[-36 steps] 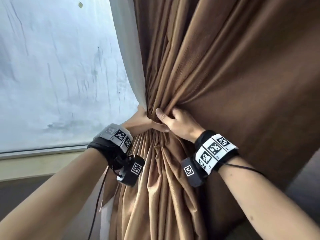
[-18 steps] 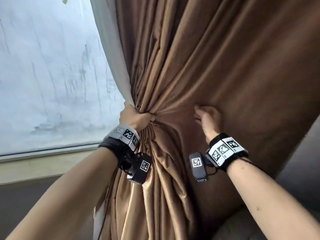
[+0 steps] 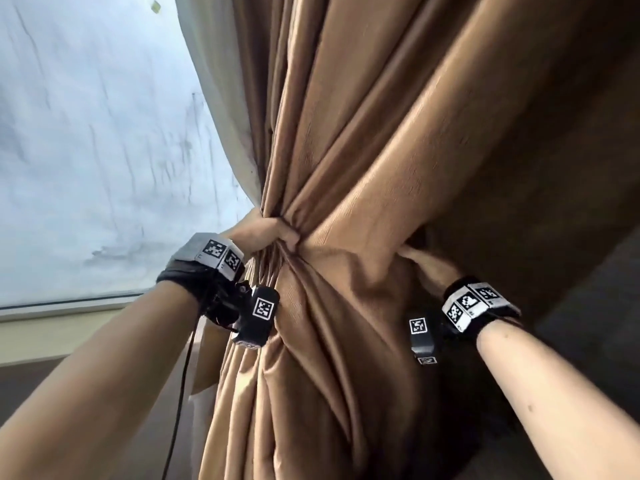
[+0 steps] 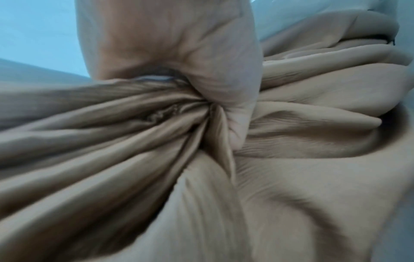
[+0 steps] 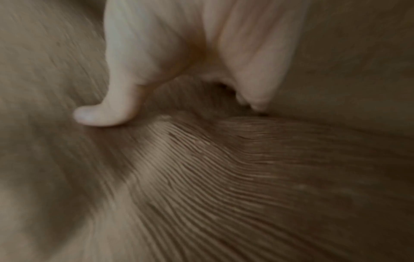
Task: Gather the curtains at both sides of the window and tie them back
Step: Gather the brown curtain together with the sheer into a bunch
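The brown curtain (image 3: 363, 174) hangs right of the window and is drawn into a bunch at mid height. My left hand (image 3: 273, 233) grips that bunch in a fist; the left wrist view shows the folds (image 4: 139, 124) running into the closed hand (image 4: 179, 62). A pale lining (image 3: 221, 116) runs along the curtain's left edge. My right hand is hidden behind a curtain fold in the head view, where only its wrist band (image 3: 479, 303) shows. In the right wrist view the right hand (image 5: 172, 99) lies spread on the ribbed fabric (image 5: 224, 168), thumb (image 5: 98, 115) splayed out. No tie-back is visible.
The window glass (image 3: 86, 150) fills the left, with a pale sill (image 3: 52, 327) below it. A black cable (image 3: 180, 393) hangs from my left wrist. A dark grey surface (image 3: 595, 306) lies at the lower right behind the curtain.
My right hand let go of the bunch, moved right, and slipped behind the curtain's right part. The left hand kept its grip on the gathered folds.
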`<state>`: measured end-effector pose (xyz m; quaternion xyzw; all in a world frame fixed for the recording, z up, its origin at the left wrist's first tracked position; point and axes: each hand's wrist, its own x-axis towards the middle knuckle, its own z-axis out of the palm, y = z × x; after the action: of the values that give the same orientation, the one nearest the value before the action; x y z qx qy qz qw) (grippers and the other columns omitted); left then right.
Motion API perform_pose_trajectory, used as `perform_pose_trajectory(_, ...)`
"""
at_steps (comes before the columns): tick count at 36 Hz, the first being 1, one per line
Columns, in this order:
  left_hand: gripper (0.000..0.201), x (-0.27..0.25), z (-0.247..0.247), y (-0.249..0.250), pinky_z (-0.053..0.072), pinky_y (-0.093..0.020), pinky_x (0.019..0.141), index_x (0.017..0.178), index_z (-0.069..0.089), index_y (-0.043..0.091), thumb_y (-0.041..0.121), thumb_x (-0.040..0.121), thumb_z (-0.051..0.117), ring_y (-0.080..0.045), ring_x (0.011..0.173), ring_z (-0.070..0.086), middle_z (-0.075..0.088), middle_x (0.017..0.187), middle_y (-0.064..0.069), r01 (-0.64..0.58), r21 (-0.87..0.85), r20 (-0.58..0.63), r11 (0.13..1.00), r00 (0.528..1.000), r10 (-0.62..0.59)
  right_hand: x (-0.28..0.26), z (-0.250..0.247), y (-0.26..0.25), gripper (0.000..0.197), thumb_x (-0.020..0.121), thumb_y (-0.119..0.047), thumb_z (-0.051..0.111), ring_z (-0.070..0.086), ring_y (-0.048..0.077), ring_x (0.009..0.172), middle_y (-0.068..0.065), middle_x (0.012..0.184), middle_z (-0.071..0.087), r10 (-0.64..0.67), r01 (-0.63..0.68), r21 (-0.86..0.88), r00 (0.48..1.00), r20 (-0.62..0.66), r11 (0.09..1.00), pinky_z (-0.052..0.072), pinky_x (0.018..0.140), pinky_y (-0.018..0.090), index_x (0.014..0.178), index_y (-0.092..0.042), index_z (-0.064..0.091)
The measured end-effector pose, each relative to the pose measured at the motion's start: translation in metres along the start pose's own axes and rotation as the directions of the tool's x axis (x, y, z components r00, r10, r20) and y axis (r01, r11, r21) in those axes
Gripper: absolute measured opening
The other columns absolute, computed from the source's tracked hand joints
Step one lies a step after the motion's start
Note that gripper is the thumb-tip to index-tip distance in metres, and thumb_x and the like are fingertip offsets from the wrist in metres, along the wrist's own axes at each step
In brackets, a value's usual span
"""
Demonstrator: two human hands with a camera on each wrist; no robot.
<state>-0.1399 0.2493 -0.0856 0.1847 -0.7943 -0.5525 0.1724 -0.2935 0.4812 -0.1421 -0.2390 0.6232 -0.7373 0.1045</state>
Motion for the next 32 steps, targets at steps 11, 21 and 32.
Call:
perform_pose_trajectory(11,0.063,-0.004,0.008,0.002,0.06,-0.04,0.07,0.082,0.069,0.003,0.014,0.021,0.065,-0.033,0.078,0.068,0.071,0.081,-0.018,-0.014,-0.049,-0.039,0.999,0.999,0.012,-0.025,0.064,-0.035,0.029,0.073,0.012,0.068,0.068,0.007,0.079,-0.008,0.075,0.073,0.004,0.018,-0.123,0.985,0.175,0.992,0.053,0.083,0.025,0.084,-0.015,0.066)
perform_pose_trajectory(21,0.036,-0.015,0.014,0.002,0.06,-0.035,0.073,0.076,0.067,0.017,0.012,0.04,0.07,-0.023,0.079,0.069,0.072,0.086,-0.011,-0.036,-0.087,-0.175,0.996,0.984,0.021,-0.02,0.076,-0.03,0.017,0.082,-0.001,0.066,0.063,0.013,0.093,0.016,0.097,0.072,-0.264,0.094,-0.53,0.93,-0.255,0.843,0.041,0.065,0.018,0.097,0.006,0.072)
perform_pose_trajectory(32,0.027,-0.001,0.028,-0.007,0.043,-0.021,0.055,0.084,0.064,0.019,0.013,0.061,0.078,-0.006,0.067,0.054,0.059,0.073,0.006,-0.051,-0.014,-0.338,0.999,0.94,0.043,-0.035,0.036,-0.026,0.036,0.08,-0.002,0.053,0.058,0.042,0.11,0.032,0.114,0.061,-0.236,-0.202,-0.65,0.821,-0.52,0.732,0.044,0.09,0.038,0.113,0.013,0.055)
